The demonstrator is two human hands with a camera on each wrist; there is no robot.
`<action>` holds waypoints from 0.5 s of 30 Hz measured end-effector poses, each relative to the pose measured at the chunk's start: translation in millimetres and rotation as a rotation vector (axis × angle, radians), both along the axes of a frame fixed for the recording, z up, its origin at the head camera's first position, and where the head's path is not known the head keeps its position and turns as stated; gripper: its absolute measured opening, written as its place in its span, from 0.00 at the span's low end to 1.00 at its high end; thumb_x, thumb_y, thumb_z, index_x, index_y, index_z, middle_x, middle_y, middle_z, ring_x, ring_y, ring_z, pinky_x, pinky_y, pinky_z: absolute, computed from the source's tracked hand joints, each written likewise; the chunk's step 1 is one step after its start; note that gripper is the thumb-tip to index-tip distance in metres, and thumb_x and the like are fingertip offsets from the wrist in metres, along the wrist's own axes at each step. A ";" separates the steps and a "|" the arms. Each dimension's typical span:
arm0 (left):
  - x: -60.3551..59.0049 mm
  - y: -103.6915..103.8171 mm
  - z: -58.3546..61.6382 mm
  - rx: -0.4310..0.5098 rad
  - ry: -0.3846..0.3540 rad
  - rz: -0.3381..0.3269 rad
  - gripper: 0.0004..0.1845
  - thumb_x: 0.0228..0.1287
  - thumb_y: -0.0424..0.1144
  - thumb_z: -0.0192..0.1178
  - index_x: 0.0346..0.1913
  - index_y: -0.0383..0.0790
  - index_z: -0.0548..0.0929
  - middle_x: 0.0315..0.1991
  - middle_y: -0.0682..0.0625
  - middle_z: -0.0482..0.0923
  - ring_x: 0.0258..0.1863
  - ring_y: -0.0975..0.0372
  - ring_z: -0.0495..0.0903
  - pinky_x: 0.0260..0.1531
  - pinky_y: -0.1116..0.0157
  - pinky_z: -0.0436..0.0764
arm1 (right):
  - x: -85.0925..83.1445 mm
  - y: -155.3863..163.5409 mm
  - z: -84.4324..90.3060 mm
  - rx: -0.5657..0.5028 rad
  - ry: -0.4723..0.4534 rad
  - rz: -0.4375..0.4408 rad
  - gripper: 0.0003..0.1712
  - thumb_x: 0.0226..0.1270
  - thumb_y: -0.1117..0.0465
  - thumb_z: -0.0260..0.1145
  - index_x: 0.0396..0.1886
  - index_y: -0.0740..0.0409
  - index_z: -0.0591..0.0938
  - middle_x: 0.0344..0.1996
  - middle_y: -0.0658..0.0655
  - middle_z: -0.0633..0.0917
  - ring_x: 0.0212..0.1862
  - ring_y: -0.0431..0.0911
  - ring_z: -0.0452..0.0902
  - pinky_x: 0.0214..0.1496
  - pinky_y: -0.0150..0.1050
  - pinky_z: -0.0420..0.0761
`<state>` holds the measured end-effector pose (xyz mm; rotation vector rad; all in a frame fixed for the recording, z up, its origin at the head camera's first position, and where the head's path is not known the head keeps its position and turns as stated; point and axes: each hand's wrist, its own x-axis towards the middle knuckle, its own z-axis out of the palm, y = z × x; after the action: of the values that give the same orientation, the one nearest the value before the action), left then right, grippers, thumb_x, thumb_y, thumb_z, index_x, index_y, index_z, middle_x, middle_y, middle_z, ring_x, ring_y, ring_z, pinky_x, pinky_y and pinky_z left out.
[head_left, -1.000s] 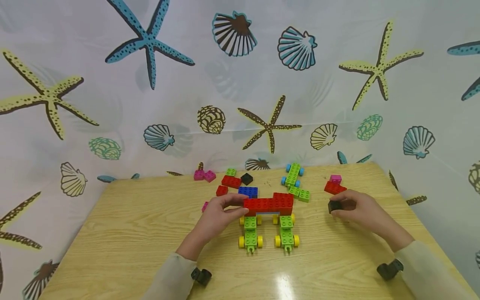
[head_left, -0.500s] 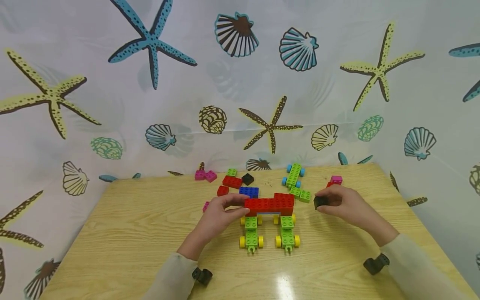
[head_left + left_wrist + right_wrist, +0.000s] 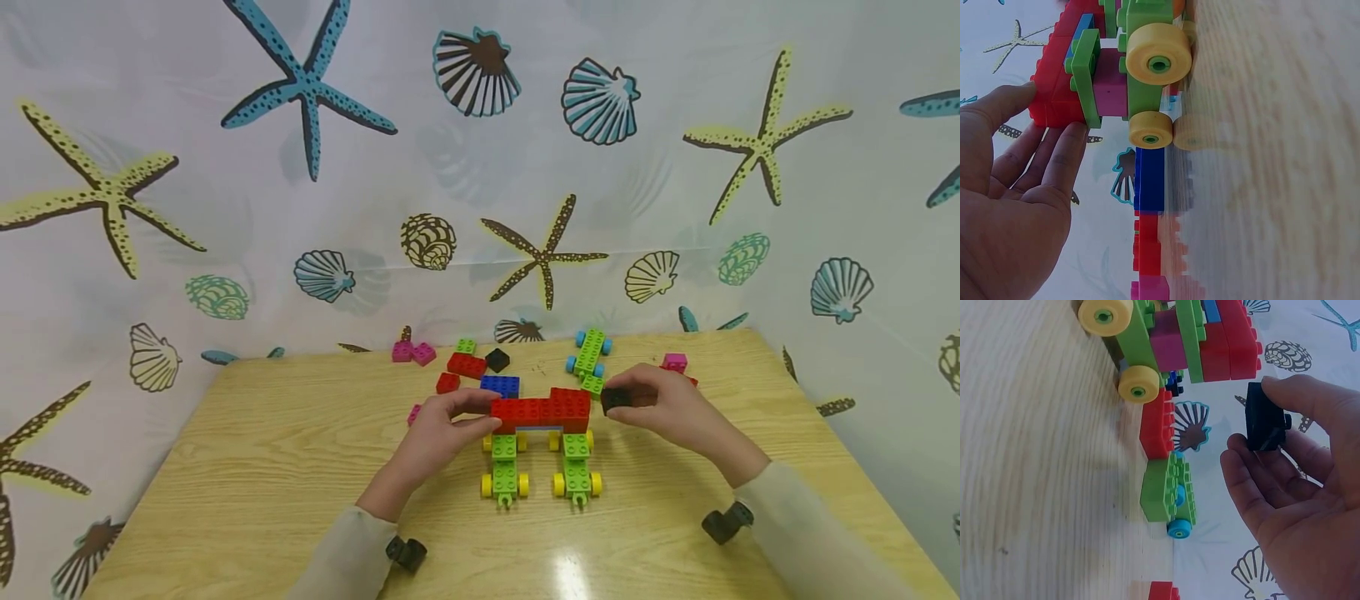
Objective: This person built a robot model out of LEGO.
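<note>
Bracing the red block span [image 3: 540, 412] at its left end, left hand [image 3: 442, 429] pinches it over the green wheeled bases [image 3: 504, 467] mid-worktop [image 3: 262, 483]; right hand [image 3: 660, 408] pinches a small black brick [image 3: 615, 399] just right of the span — light, rigid, slick plastic, best gripped by its flat sides.

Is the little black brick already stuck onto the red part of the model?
No: the right hand pinches the black brick in the air, with a clear gap to the red bricks.

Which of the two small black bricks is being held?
The black brick pinched in the right hand, beside the red build; the other black brick lies loose farther back.
</note>
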<state>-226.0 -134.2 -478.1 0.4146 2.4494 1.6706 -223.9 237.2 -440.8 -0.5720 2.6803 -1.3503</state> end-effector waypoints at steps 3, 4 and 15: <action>0.3 0.2 0.7 -0.002 0.000 0.000 0.19 0.77 0.40 0.74 0.67 0.47 0.89 0.62 0.49 0.90 0.66 0.52 0.88 0.70 0.50 0.88 | -0.8 -4.0 1.8 0.004 0.005 0.003 0.23 0.76 0.57 0.79 0.65 0.60 0.88 0.58 0.62 0.90 0.54 0.49 0.90 0.58 0.33 0.90; 0.5 0.2 1.1 -0.003 -0.001 0.000 0.20 0.77 0.40 0.74 0.67 0.47 0.89 0.62 0.49 0.90 0.66 0.52 0.88 0.70 0.51 0.88 | -0.8 -5.3 2.6 0.001 0.007 0.008 0.23 0.76 0.57 0.78 0.65 0.60 0.88 0.58 0.62 0.90 0.55 0.49 0.90 0.58 0.33 0.90; 0.2 -1.0 0.4 0.006 0.000 -0.026 0.20 0.78 0.39 0.73 0.69 0.44 0.88 0.64 0.46 0.89 0.67 0.48 0.87 0.70 0.51 0.88 | -3.3 -19.7 7.4 -0.016 0.049 0.034 0.21 0.76 0.58 0.78 0.64 0.59 0.88 0.55 0.59 0.91 0.54 0.46 0.90 0.59 0.33 0.89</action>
<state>-225.8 -135.1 -477.7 0.4448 2.4291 1.6679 -227.2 217.5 -433.3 -0.6576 2.6877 -1.3675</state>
